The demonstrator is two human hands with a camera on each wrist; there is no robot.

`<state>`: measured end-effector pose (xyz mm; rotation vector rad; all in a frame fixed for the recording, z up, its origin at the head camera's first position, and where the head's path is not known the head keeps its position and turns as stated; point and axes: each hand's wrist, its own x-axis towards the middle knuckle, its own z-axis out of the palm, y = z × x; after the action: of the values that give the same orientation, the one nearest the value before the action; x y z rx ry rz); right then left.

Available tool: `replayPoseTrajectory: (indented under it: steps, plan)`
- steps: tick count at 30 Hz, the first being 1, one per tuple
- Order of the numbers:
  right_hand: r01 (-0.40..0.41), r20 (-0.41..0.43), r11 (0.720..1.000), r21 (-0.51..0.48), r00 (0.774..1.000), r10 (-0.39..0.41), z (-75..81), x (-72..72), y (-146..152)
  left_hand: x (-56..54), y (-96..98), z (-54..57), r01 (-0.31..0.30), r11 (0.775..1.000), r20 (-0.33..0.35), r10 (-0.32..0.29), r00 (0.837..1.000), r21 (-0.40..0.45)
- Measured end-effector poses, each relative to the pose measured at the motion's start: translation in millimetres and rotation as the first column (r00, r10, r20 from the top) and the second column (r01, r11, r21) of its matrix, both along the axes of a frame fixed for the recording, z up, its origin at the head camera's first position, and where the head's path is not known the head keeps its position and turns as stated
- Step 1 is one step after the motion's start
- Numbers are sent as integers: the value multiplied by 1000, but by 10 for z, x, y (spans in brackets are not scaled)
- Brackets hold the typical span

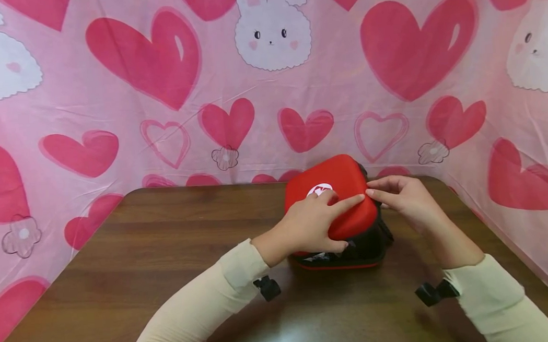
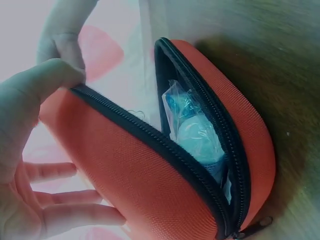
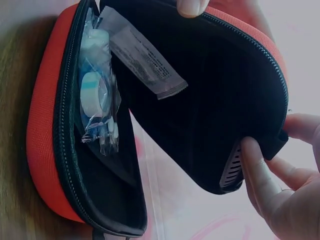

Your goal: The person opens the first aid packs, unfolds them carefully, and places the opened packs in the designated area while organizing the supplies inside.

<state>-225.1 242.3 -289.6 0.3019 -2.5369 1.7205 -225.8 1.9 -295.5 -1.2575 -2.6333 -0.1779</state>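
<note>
A red zippered case [image 1: 342,174] with a round white logo stands partly unzipped, its lid tilted up. My left hand [image 1: 307,221] grips the lid, fingers spread over the top and thumb hooked on the zipper edge. At the lid's right corner, my right hand [image 1: 407,197] pinches the rim, with its thumb on the black inner side. Inside the base lies a clear plastic bag [image 3: 97,90] with a white roll and blue items. A flat printed sachet [image 3: 145,60] leans against the lining. Under the right thumb shows a slotted strip [image 3: 231,167].
The case rests on a brown wooden table [image 1: 187,223], toward its back right. Behind and beside the table hangs a pink cloth [image 1: 260,93] with hearts and rabbits. A zipper pull [image 2: 255,227] hangs at the case's corner.
</note>
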Motion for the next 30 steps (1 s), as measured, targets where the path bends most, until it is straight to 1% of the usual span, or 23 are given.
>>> replayPoseTrajectory:
  steps: [2,4,7,10,14,18,20,21,23,25,26,28,29,30]
  plan:
    - [-14,-9,999,-36,1000,14,8,9,-12,4,-12,-1,8,1000,3,-8,1000,10]
    - [-39,-21,995,-96,999,37,12,16,-22,12,-24,-3,12,1000,7,-12,1000,24]
    - [-81,-43,977,-196,996,74,8,23,-38,26,-45,7,16,999,21,-17,1000,50]
    - [-109,-66,956,-274,993,95,-6,30,-45,42,-74,29,18,997,52,-22,998,81]
    - [-129,-102,921,-367,990,98,-33,37,-23,51,-115,51,9,993,82,-19,996,120]
    - [-139,-143,876,-461,986,81,-76,36,22,51,-170,55,-15,986,76,3,997,164]
    - [-132,-149,863,-488,987,67,-105,34,46,49,-199,54,-22,982,62,10,998,190]
    - [-125,-146,861,-493,987,60,-123,31,60,47,-213,53,-23,979,55,12,998,202]
    - [-110,-126,870,-481,990,55,-163,24,85,45,-242,54,-26,973,54,14,998,228]
    - [-89,-88,897,-432,994,57,-208,14,107,42,-270,55,-27,968,58,13,998,251]
    - [-77,-64,919,-387,996,57,-231,11,120,40,-283,55,-28,965,60,12,998,260]
    - [-70,-12,967,-245,998,69,-276,-2,141,39,-307,55,-31,959,70,12,997,280]
    - [-75,21,984,-164,997,79,-300,-9,153,40,-318,55,-36,956,75,15,997,291]
    - [-88,49,993,-80,995,92,-327,-18,161,39,-329,53,-41,953,78,19,997,301]
